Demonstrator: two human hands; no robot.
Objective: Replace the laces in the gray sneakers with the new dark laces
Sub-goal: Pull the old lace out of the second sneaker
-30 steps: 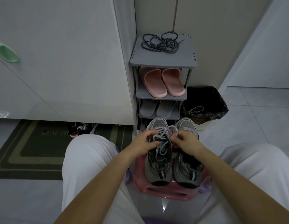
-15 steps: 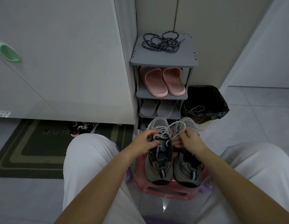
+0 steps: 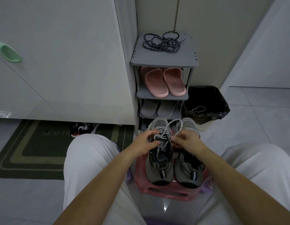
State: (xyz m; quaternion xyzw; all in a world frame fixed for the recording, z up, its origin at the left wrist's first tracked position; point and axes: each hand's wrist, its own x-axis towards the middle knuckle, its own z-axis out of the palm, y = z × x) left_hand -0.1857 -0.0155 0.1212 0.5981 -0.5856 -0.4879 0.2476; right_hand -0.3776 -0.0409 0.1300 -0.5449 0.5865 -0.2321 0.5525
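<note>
Two sneakers are set side by side on a stool (image 3: 170, 193) between the knees. The left sneaker (image 3: 159, 171) is threaded with a pale lace (image 3: 163, 135), and the eyelets of the right sneaker (image 3: 189, 171) appear bare. The left sneaker is steadied at its lacing by the left hand (image 3: 145, 142), whose fingers are curled over the upper. A raised loop of the pale lace is pinched by the right hand (image 3: 187, 141). The dark laces (image 3: 163, 42) lie in a tangle on top of the rack (image 3: 163, 60), well apart from both hands.

Several slips can be foreseen. If the loop is pulled hard while the lace is crossed lower down, the crossings could be tightened rather than freed. The sneaker could also be dragged off the stool, since it is held on one side only. The right sneaker, touching its neighbour and unheld, could be knocked over the edge. A lace tip may be caught or frayed in an eyelet. The dark laces, being knotted together, may need untangling, and an uneven threading could result if the ends are not matched. What looks like a pale lace lies in the bin (image 3: 220, 101).
</note>
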